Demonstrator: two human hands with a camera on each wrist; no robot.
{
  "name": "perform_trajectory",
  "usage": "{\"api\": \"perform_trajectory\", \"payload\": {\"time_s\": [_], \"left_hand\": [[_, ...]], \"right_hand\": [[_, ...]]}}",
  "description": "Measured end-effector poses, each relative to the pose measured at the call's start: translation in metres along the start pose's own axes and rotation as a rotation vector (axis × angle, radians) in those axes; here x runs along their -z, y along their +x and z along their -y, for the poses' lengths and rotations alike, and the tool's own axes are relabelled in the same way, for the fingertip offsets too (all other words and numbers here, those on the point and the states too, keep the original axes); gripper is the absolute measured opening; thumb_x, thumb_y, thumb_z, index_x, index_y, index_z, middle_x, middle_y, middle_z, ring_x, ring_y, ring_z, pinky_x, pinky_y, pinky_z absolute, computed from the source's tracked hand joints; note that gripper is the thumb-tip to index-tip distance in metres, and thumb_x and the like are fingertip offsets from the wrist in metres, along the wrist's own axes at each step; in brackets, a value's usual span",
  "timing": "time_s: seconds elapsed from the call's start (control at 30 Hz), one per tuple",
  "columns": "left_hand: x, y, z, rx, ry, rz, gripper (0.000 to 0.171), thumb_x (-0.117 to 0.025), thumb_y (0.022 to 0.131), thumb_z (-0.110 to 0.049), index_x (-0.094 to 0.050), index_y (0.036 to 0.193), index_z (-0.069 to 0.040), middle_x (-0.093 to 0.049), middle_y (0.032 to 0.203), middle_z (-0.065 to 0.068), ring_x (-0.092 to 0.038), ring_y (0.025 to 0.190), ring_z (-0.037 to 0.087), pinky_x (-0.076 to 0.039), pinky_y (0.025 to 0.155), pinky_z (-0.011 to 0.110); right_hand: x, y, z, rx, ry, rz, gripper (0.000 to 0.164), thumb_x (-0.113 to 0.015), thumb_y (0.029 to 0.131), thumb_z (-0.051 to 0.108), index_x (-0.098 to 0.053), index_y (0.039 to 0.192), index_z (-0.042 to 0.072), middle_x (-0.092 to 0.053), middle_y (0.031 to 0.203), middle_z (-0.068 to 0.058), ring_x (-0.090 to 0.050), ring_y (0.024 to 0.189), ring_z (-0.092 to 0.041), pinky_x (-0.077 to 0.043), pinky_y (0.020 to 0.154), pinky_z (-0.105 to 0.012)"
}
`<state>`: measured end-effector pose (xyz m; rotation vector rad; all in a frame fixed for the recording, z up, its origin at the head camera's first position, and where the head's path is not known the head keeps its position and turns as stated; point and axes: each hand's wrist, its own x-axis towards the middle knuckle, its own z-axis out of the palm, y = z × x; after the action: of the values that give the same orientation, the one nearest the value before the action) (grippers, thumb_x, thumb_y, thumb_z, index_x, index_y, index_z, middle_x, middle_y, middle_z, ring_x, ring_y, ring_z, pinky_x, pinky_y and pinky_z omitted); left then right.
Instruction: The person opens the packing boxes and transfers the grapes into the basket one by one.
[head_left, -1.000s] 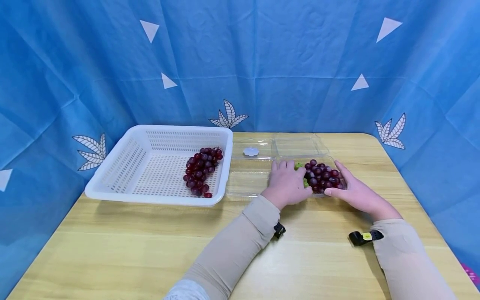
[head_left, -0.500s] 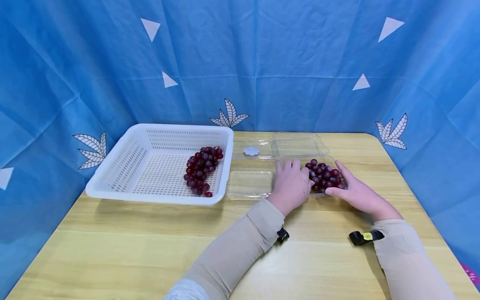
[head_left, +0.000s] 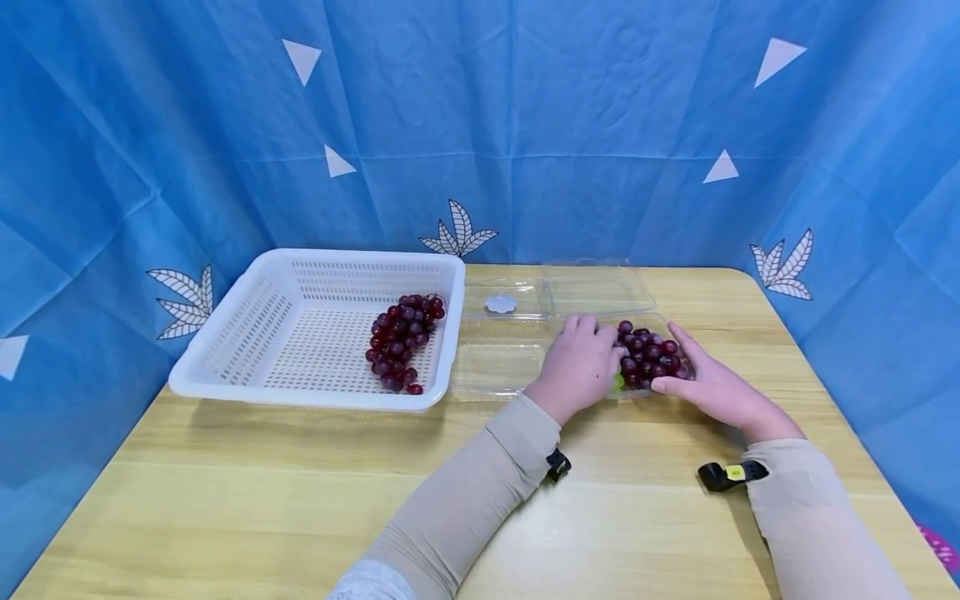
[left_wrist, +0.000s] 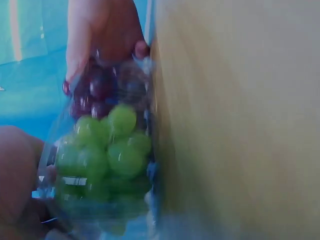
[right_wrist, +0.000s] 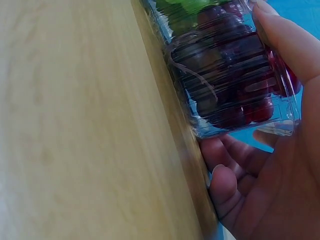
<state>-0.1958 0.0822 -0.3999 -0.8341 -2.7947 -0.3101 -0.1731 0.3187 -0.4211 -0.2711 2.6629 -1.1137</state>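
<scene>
A clear plastic clamshell box (right_wrist: 205,134) holds dark red grapes (head_left: 649,357) at its right end and green grapes (left_wrist: 107,150) at its left end. My right hand (head_left: 723,392) grips the right end of the box, thumb at the near side and fingers around the far side. My left hand (head_left: 577,362) lies over the left end, above the green grapes, with bent fingers. It hides most of the green grapes in the head view, and its fingertips are largely hidden too. In the left wrist view, part of that hand lies close beside the box.
A white slotted basket (head_left: 225,379) with a bunch of red grapes (head_left: 401,342) stands on the left. Beside it lies a second open clear box (head_left: 498,367), its lid bearing a white flower-shaped label (head_left: 501,304). The first box's raised lid (head_left: 600,289) is behind the hands.
My left hand has shifted slightly over the green grapes, first right, then back left; a green grape shows again below it. The raised lid has tipped slightly back. My right hand stays put.
</scene>
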Motion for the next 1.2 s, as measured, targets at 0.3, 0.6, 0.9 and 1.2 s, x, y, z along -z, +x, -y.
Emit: {"api": "perform_trajectory", "payload": {"time_s": [0.3,0.6,0.9,1.2], "left_hand": [[0.013,0.002,0.008,0.017,-0.042,0.090,0.037,-0.057,0.088,-0.008,-0.055,0.125,-0.012,-0.053,0.120,0.006,-0.047,0.112,0.021,-0.047,0.090,0.027],[0.004,0.006,0.014,-0.071,0.078,0.048,0.030,-0.043,0.098,-0.022,-0.059,0.123,-0.019,-0.059,0.114,0.000,-0.052,0.106,0.016,-0.040,0.096,0.028],[-0.001,0.013,0.016,-0.083,0.050,0.113,0.035,-0.044,0.097,-0.021,-0.055,0.130,-0.017,-0.056,0.126,-0.004,-0.045,0.119,0.015,-0.026,0.107,0.030],[0.008,0.012,0.018,-0.010,0.074,0.160,0.044,-0.052,0.094,-0.042,-0.053,0.132,-0.021,-0.055,0.123,0.000,-0.047,0.112,0.018,-0.035,0.100,0.032]], "right_hand": [[0.000,0.003,0.001,-0.012,-0.013,-0.005,0.092,-0.061,0.088,0.045,0.009,0.147,0.040,-0.002,0.155,-0.018,-0.013,0.136,-0.045,-0.018,0.102,-0.065],[-0.002,0.006,-0.004,-0.016,-0.010,-0.013,0.091,-0.062,0.087,0.045,0.008,0.145,0.044,-0.002,0.155,-0.014,-0.012,0.137,-0.043,-0.017,0.103,-0.064],[-0.003,0.007,-0.006,-0.011,-0.006,-0.015,0.090,-0.062,0.087,0.044,0.008,0.145,0.045,-0.004,0.155,-0.016,-0.014,0.136,-0.044,-0.018,0.103,-0.064],[-0.003,0.005,-0.008,-0.022,-0.006,-0.014,0.091,-0.062,0.088,0.044,0.008,0.145,0.045,-0.004,0.155,-0.017,-0.014,0.136,-0.045,-0.019,0.102,-0.066]]}}
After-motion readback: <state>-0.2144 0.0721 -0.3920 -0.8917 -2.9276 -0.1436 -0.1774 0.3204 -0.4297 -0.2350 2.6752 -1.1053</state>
